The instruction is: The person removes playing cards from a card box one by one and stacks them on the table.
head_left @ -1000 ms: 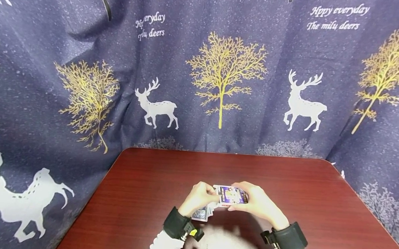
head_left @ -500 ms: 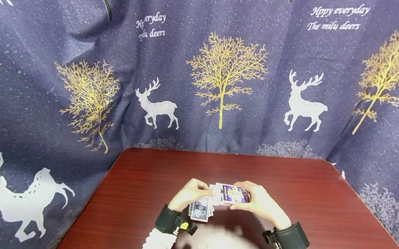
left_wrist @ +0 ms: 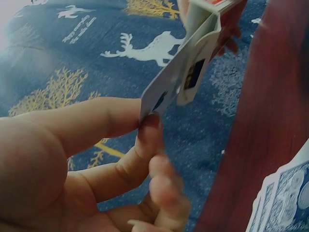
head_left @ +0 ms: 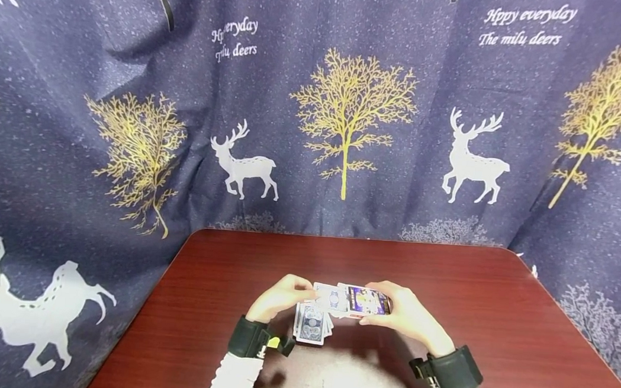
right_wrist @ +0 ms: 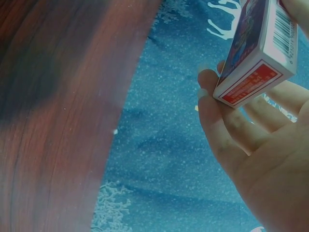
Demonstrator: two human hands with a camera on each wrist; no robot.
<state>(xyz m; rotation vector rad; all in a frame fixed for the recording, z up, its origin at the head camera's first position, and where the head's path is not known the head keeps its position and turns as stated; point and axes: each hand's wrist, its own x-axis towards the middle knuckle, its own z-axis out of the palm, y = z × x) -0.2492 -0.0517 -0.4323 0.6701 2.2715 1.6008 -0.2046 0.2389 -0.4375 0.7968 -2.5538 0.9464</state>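
Observation:
My right hand [head_left: 395, 311] grips a small card box [head_left: 367, 301] with a purple face just above the red-brown table [head_left: 496, 300]. The right wrist view shows the box [right_wrist: 260, 53] with its red end panel and barcode, held in the fingers [right_wrist: 227, 125]. My left hand [head_left: 304, 291] pinches a white-edged card [head_left: 328, 296] that sticks out of the box's left end. In the left wrist view the thumb and forefinger [left_wrist: 145, 128] pinch that card [left_wrist: 166, 92] by its corner. A loose pile of blue-backed cards [head_left: 311, 324] lies on the table under the left hand.
A dark blue cloth [head_left: 348, 101] printed with white deer and gold trees hangs behind and around the table. Both wrists wear black straps over white sleeves. The pile's blue backs [left_wrist: 285, 198] show in the left wrist view's corner.
My left hand has moved left and slightly toward me, drawing the card further out of the box. The pile on the table is more exposed. The right hand has barely shifted.

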